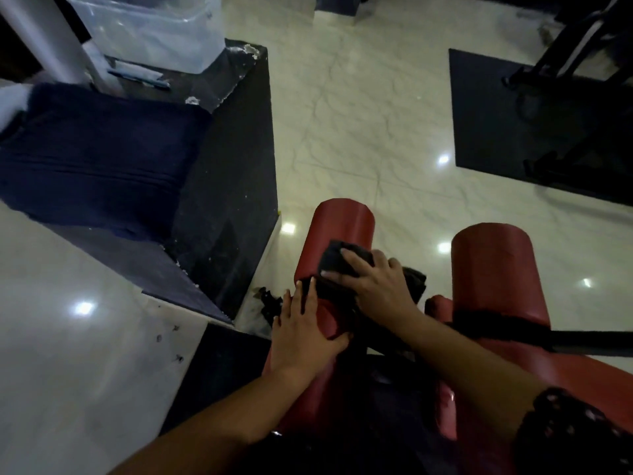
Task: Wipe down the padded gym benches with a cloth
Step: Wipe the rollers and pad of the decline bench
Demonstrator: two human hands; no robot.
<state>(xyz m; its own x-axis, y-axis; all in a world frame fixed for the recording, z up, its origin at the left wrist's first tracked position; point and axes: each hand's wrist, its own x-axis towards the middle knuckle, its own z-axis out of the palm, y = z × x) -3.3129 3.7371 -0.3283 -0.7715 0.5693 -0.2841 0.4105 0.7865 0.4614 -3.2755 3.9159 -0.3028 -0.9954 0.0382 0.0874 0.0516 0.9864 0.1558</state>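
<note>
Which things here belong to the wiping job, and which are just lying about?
In the job: black cloth, left red pad, right red pad, left hand, right hand.
Lying about: clear plastic bin, pen, dark blue fabric, black floor mat.

Red pads, black cloth, cream floor
Left roller (339,228) and right roller (493,269) are deep red; cloth (337,260) black. Floor tiles (359,114) cream, faintly grey-veined; fabric (96,156) at upper left navy; sleeve (575,433) at lower right black, pale-spotted.

- 6 o'clock: left roller (337,234), right roller (493,269) at its 3.
- On left roller: cloth (334,264), right hand (380,286) on it.
- 10 o'clock: platform (233,149), bin (147,29) on it.
- 2 o'clock: mat (489,132), machine frame (565,46) on it.
</note>
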